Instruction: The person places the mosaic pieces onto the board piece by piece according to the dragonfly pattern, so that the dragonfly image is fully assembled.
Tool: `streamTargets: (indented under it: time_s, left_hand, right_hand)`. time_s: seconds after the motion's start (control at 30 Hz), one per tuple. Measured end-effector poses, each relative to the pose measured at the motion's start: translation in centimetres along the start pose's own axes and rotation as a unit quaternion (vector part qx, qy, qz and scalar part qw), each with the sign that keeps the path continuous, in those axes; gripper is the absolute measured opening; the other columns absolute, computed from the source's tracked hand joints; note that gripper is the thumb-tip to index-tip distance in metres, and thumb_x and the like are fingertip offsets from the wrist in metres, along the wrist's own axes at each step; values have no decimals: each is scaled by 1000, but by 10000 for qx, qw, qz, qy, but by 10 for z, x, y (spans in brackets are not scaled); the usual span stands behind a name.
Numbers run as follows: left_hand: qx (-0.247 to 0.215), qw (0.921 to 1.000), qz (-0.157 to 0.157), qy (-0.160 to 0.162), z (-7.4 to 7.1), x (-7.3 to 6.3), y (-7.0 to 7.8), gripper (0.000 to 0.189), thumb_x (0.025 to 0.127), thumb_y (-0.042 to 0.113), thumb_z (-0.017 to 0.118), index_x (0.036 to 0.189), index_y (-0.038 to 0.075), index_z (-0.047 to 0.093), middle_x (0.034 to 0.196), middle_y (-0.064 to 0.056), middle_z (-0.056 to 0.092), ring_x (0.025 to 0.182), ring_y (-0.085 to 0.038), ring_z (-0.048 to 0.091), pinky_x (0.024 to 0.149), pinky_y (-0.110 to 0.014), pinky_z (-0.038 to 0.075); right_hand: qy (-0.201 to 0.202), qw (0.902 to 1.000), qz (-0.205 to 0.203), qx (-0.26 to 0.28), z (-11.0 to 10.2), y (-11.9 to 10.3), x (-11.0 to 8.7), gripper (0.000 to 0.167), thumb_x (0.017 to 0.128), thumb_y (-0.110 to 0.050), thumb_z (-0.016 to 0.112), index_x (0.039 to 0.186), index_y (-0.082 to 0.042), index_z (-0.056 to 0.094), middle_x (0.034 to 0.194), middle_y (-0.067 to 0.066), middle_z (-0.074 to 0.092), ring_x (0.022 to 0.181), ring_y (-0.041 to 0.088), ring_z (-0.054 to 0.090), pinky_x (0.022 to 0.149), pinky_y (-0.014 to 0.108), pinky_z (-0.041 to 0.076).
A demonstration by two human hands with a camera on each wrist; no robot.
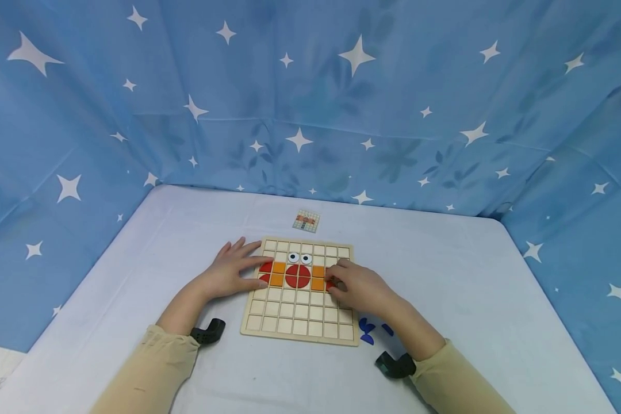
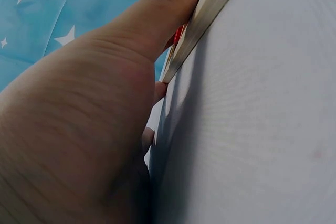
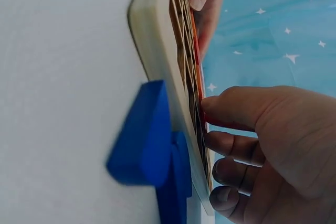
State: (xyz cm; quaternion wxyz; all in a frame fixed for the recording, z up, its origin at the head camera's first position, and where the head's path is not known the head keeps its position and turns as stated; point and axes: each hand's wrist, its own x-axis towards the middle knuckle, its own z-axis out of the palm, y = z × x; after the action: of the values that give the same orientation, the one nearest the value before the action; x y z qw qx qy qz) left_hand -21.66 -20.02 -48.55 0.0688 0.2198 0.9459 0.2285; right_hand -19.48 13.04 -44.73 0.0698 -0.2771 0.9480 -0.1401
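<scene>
A wooden grid board (image 1: 300, 313) lies on the table, carrying a red circle (image 1: 297, 276) built from quarter pieces, orange squares (image 1: 318, 271) either side of it and two eye pieces (image 1: 293, 257) above. My left hand (image 1: 225, 279) rests at the board's left edge, fingers spread, with index finger and thumb over the red pieces (image 1: 265, 267) there. At the right side, my right hand (image 1: 362, 288) holds a red piece (image 1: 330, 285) at the grid with thumb and curled fingers, which hide most of it. In the right wrist view the thumb tip is right at the red.
Several blue pieces (image 1: 367, 339) lie on the white table by the board's lower right corner, near the right wrist. A small pattern card (image 1: 306, 221) lies beyond the board's top edge. A blue star-print curtain (image 1: 310, 115) surrounds the table's back and sides.
</scene>
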Motion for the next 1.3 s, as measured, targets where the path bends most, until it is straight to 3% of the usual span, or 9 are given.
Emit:
streamTargets:
  time_s: [0.27, 0.53, 0.73, 1.07, 1.3]
  left_hand:
    - [-1, 10000, 13, -10, -1, 0, 1, 65, 83, 61, 70, 141, 37, 55, 162, -7, 30, 153, -43, 8, 121, -63, 1]
    - [-118, 9999, -41, 118, -2, 0, 3, 62, 79, 57, 76, 131, 29, 59, 160, -8, 35, 152, -43, 13, 121, -64, 3]
    - [-187, 9996, -121, 161, -1, 1, 3, 53, 79, 58, 76, 121, 31, 58, 159, -7, 35, 152, -41, 14, 122, -62, 3]
    - [-65, 9997, -147, 196, -1, 2, 7, 53, 79, 59, 76, 117, 28, 57, 157, -8, 38, 152, -42, 16, 121, -63, 5]
    - [-81, 9996, -175, 182, 1, 2, 5, 52, 79, 58, 75, 117, 28, 57, 157, -7, 38, 152, -41, 15, 122, -62, 4]
  right_hand:
    - [-63, 9990, 164, 417, 1, 1, 2, 25, 93, -29, 69, 115, -19, 67, 103, -8, 62, 85, 8, 54, 81, 31, 52]
    - [36, 9933, 842, 796, -7, 7, 1, 12, 95, -29, 66, 102, -20, 66, 92, -8, 59, 81, 11, 53, 74, 29, 49]
    - [-145, 9942, 726, 783, -15, 18, -3, 14, 95, -30, 66, 104, -20, 67, 89, -8, 60, 78, 12, 53, 71, 29, 48]
    - [-76, 9935, 910, 673, -48, 62, -37, 18, 96, -27, 64, 109, -16, 69, 93, -3, 65, 76, 14, 54, 65, 29, 47]
    - [-421, 9911, 938, 844, -45, 92, -65, 15, 92, -24, 70, 105, -18, 68, 91, -7, 63, 80, 12, 53, 67, 28, 48]
